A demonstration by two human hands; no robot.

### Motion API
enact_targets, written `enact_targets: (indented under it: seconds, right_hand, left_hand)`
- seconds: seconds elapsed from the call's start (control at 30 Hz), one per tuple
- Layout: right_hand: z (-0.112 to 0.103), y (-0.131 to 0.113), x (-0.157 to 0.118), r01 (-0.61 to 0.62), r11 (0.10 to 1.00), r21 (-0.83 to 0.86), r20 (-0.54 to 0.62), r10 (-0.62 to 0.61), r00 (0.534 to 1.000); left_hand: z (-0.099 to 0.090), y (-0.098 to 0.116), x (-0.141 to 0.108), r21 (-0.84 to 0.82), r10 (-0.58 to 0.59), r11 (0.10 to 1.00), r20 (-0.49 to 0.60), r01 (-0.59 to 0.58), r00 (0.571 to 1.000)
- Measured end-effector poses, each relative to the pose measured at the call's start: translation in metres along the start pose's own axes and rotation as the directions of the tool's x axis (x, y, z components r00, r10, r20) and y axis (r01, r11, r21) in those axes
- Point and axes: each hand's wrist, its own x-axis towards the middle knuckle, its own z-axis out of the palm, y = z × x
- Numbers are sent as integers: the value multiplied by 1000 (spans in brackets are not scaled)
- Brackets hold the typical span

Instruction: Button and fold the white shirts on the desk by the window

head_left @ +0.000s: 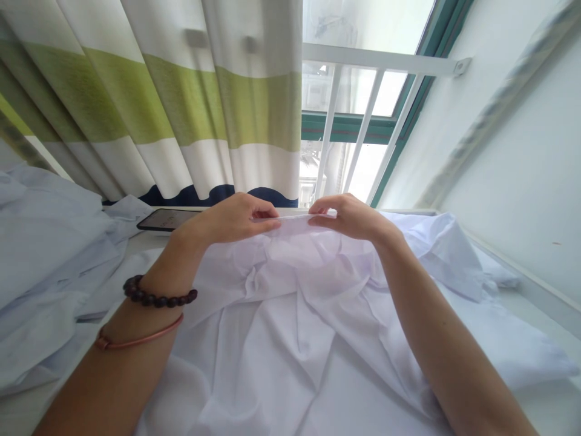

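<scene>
A large white cloth garment (295, 327), possibly a shirt or coat, lies rumpled in front of me, its sleeve-like part spreading to the right. Its far edge is raised and stretched between my two hands. My left hand (231, 218) pinches that edge between thumb and fingers. A short way to the right, my right hand (349, 217) pinches the same edge, fingertips facing the left ones. On my left wrist are a dark bead bracelet (158, 297) and a thin reddish bangle (140, 342).
More white garments (40, 242) are heaped at the left. A phone (166, 220) lies just beyond my left wrist. Behind the table hang a green-and-white curtain (181, 103) and a white railing (381, 60) before a window. A white wall (521, 181) stands at the right.
</scene>
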Motion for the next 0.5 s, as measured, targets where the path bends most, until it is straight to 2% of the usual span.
enact_targets:
  seconds: [0.17, 0.33, 0.5]
  right_hand:
    - [-11, 15, -7, -30, 998, 46, -15, 31, 999]
    - [-25, 26, -17, -136, 991, 8, -53, 136, 989]
    - [-34, 33, -23, -177, 984, -26, -101, 174, 980]
  left_hand:
    - [-6, -7, -5, -22, -65, 998, 31, 66, 997]
    - [-18, -19, -14, -4, -148, 989, -21, 148, 989]
    - [-27, -33, -21, 37, -234, 971, -52, 236, 971]
